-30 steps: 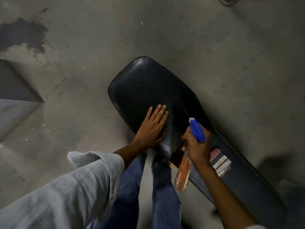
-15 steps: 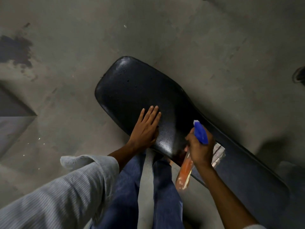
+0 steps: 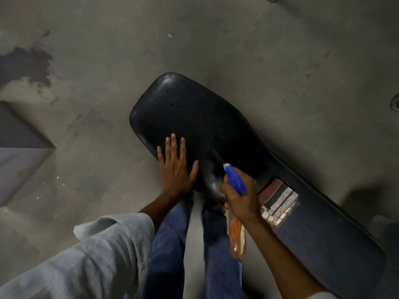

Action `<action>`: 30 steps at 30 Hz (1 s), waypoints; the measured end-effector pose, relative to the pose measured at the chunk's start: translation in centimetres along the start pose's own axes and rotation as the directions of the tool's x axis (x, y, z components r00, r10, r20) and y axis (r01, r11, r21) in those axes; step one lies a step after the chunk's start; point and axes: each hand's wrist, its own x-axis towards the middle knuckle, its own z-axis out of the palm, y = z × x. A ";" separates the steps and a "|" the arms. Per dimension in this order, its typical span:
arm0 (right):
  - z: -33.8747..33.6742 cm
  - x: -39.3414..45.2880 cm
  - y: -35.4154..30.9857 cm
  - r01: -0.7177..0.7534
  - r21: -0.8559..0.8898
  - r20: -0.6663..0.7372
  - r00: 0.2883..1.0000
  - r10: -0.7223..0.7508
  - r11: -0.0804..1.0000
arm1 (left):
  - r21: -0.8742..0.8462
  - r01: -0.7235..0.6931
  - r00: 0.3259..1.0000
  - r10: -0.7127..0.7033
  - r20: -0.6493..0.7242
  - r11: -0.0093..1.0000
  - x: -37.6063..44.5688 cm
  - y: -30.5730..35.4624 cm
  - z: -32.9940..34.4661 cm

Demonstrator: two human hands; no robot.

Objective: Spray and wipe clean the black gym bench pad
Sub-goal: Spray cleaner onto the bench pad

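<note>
Bench pad (image 3: 207, 134), black and glossy, lies across the middle of our view with its long axis running diagonally: the broad rounded end points to the upper left, and the pad narrows as it runs down to the lower right, where it leaves the edge of the view. It sits over a grey concrete floor (image 3: 237, 39), and small droplets speckle its wide end. Partway down the narrow stretch we see a torn patch (image 3: 278, 201) with reddish and pale striped layers showing; we can make out no brand, label or writing anywhere on the pad.

Our left hand (image 3: 174, 169) lies flat on the near edge of the wide end, palm down, its grip wide with fingers spread and holding nothing. Our right hand (image 3: 239, 197) has its grip closed around the neck of a spray bottle (image 3: 236, 236), whose blue nozzle points up and to the left across the pad, while the orange body hangs down toward our jeans (image 3: 168, 244). Any lettering on the bottle is too blurred to read. A pale ribbed sleeve (image 3: 86, 255) covers our left forearm. A dark stain (image 3: 26, 65) marks the floor at upper left.
</note>
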 end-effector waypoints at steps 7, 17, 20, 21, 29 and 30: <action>2.1 2.2 -2.3 0.106 -0.045 0.113 0.988 -0.101 0.993 | -0.106 0.034 0.999 -0.038 -0.033 0.994 -2.2 -0.3 0.6; 1.4 1.4 -2.6 0.083 -0.171 0.087 0.994 -0.069 0.982 | -0.480 0.141 0.990 -0.126 0.062 0.866 -1.9 0.8 -2.9; 1.6 2.2 -3.9 0.067 -0.232 -0.017 0.997 -0.073 0.970 | -0.743 0.074 0.988 0.052 0.145 0.665 -2.1 1.3 -5.2; 1.7 2.5 -4.5 0.045 -0.252 -0.060 0.996 -0.062 0.967 | -0.797 0.104 0.970 0.116 0.213 0.596 -2.2 1.4 -5.8; 1.8 2.8 -9.4 -0.059 -0.010 -0.060 0.996 0.059 0.998 | -0.922 0.001 0.914 0.373 0.158 0.386 -1.9 4.1 -10.9; 2.1 2.7 -9.6 -0.052 -0.009 -0.042 0.998 0.052 0.999 | -0.923 -0.055 0.930 0.355 0.091 0.381 -1.5 4.2 -11.4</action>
